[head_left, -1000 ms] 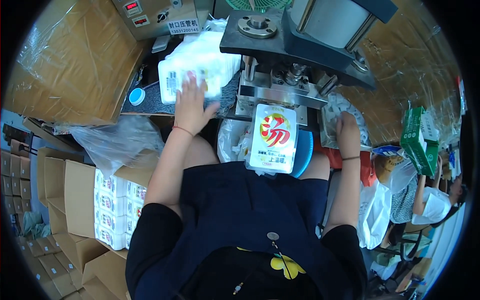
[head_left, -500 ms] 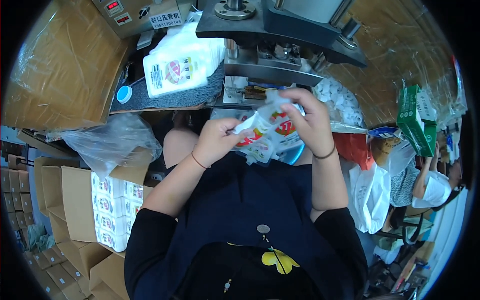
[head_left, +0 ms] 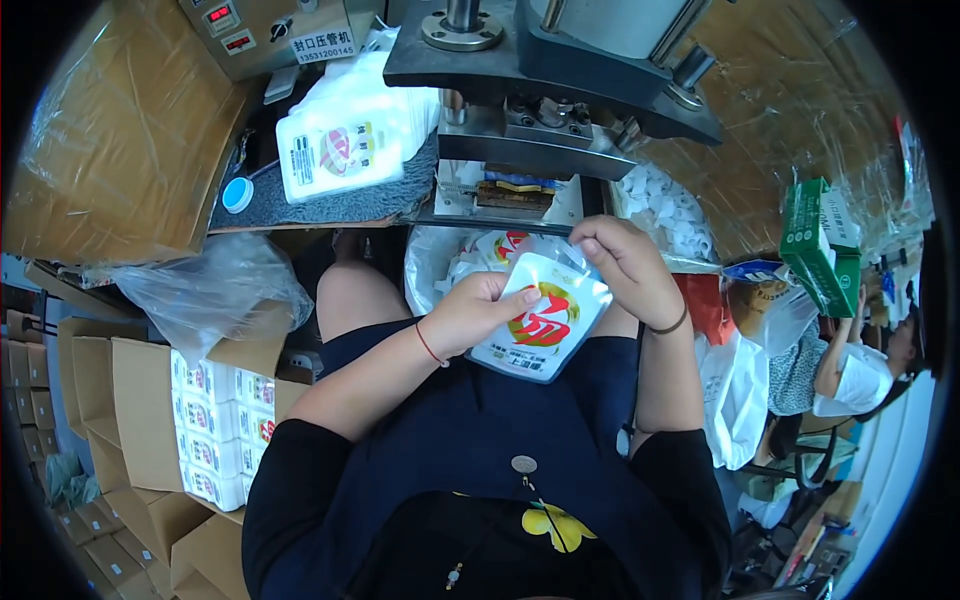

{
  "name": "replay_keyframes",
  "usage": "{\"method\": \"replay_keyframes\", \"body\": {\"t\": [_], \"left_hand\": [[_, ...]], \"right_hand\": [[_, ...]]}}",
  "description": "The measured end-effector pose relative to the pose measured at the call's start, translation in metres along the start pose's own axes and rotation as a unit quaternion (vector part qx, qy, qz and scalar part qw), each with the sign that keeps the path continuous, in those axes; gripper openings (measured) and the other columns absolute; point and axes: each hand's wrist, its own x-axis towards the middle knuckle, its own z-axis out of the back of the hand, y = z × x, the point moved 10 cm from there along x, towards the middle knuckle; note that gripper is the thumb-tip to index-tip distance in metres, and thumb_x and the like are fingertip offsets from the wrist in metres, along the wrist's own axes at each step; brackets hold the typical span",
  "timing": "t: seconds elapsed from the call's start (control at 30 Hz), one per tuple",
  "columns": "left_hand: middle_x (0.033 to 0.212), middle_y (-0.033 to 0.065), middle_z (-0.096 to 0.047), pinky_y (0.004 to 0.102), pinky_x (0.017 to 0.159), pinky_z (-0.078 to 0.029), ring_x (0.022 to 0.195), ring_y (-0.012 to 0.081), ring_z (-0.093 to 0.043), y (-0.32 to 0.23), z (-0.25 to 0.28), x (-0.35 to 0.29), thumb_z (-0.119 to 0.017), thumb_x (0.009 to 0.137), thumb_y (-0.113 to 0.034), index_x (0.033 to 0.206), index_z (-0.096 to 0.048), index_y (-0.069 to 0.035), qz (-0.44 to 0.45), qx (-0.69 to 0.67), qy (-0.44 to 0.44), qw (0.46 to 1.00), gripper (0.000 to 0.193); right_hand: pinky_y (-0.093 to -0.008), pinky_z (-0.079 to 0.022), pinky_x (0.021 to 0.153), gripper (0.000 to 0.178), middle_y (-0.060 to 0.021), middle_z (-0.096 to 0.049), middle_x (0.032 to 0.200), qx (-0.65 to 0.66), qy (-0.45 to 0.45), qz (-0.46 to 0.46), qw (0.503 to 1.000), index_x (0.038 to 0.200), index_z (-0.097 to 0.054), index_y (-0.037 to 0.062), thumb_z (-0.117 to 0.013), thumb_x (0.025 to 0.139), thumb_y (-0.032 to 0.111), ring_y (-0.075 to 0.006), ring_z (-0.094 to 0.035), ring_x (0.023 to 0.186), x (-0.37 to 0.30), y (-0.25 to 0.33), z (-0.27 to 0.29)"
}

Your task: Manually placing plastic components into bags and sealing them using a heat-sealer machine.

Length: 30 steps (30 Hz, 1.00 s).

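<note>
My left hand (head_left: 480, 315) grips a white plastic pouch (head_left: 545, 325) with red and yellow print, its thumb lying across the front. The pouch is tilted above my lap. At its upper right edge my right hand (head_left: 630, 270) is closed, thumb and fingers pinching translucent film at the top of the pouch. Exactly where the fingertips meet is partly hidden. Behind the pouch, between my knees, a bin lined with clear plastic (head_left: 424, 275) holds more printed pouches (head_left: 490, 248).
A press machine (head_left: 560, 60) with a metal bed stands ahead. Left of it, stacked white pouches (head_left: 335, 150) and a blue cap (head_left: 237, 194) rest on grey cloth. White plastic pieces (head_left: 665, 210) lie right. An open carton (head_left: 150, 410) holds packed pouches. Another person (head_left: 850, 375) sits far right.
My hands have tipped the pouch so its printed front faces up, lower over my lap. My left hand has moved right and down, my right hand slightly down. The lined bin now shows.
</note>
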Motion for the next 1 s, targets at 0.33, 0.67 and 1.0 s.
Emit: {"method": "replay_keyframes", "body": {"t": [0.33, 0.67, 1.0], "left_hand": [[0.115, 0.0132, -0.07, 0.0343, 0.09, -0.056, 0.1, 0.0197, -0.07, 0.004, 0.033, 0.02, -0.068, 0.089, 0.0, 0.119, -0.064, 0.004, 0.041, -0.056, 0.007, 0.998, 0.031], [0.12, 0.0176, -0.063, 0.0402, 0.094, -0.051, 0.109, 0.0278, -0.064, -0.1, 0.115, 0.012, -0.074, 0.087, -0.018, 0.123, -0.056, 0.001, -0.167, 0.395, -0.29, 0.856, 0.044], [0.129, 0.0192, -0.059, 0.0441, 0.097, -0.046, 0.117, 0.0346, -0.058, -0.101, 0.149, -0.057, -0.063, 0.093, -0.019, 0.131, -0.057, -0.004, -0.228, 0.716, -0.25, 0.611, 0.041]], "right_hand": [[-0.0434, -0.052, 0.085, 0.025, -0.0183, -0.061, 0.116, -0.295, -0.145, -0.149, 0.933, 0.114, -0.064, 0.0096, -0.058, 0.09, 0.008, -0.0394, -0.063, 0.1, -0.016, -0.104, 0.056], [-0.043, -0.052, 0.088, 0.025, -0.023, -0.057, 0.121, -0.307, -0.202, -0.067, 0.928, 0.108, -0.063, 0.0023, -0.064, 0.084, 0.003, -0.0415, -0.061, 0.105, -0.029, -0.138, 0.048], [-0.0326, -0.051, 0.071, 0.026, -0.0147, -0.067, 0.097, -0.122, -0.252, -0.171, 0.945, 0.11, -0.061, 0.0006, -0.07, 0.086, 0.005, -0.0265, -0.067, 0.081, -0.064, -0.1, 0.072]]}}
